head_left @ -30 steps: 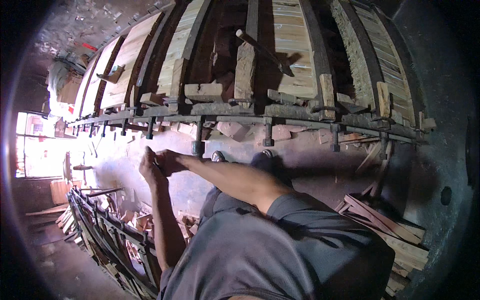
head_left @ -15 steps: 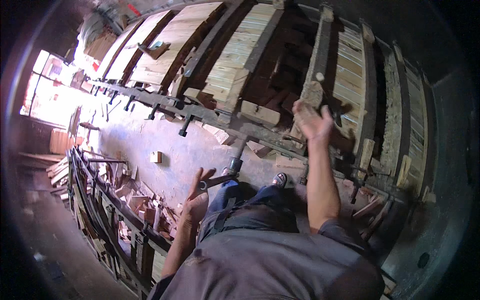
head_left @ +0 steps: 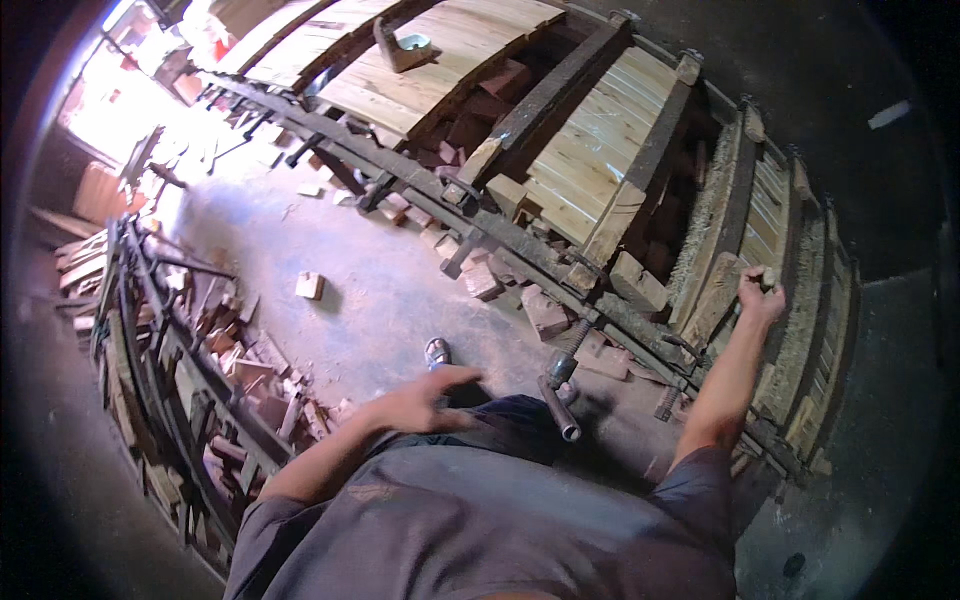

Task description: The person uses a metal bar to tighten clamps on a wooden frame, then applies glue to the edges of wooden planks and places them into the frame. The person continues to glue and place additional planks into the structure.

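Note:
My right hand [head_left: 763, 298] is closed at the right part of the clamping rack, its fingers curled round a pale, round-ended piece [head_left: 768, 275]. Beside it lies a rough wooden block [head_left: 716, 298]; whether the two are joined is hidden. My left hand [head_left: 432, 400] hovers in front of my waist, fingers apart, holding nothing. Between my hands, a screw clamp [head_left: 568, 358] sticks out from the rack's near rail, with a metal pipe handle [head_left: 560, 408] across its end. Glued-up pale wood panels [head_left: 600, 135] lie in the rack between dark beams [head_left: 545, 95].
A light blue bowl [head_left: 413, 43] sits on a far panel beside a wooden piece [head_left: 388, 48]. One loose wood block [head_left: 310, 286] lies on the floor. Offcuts [head_left: 245, 370] and long dark bars [head_left: 185, 350] are piled at left. More clamp screws [head_left: 465, 250] jut from the rail.
My view has swung, with the rack now lying further to the right. My right hand has gone from open to closed on the pale piece. My left hand has left the clamp's pipe handle.

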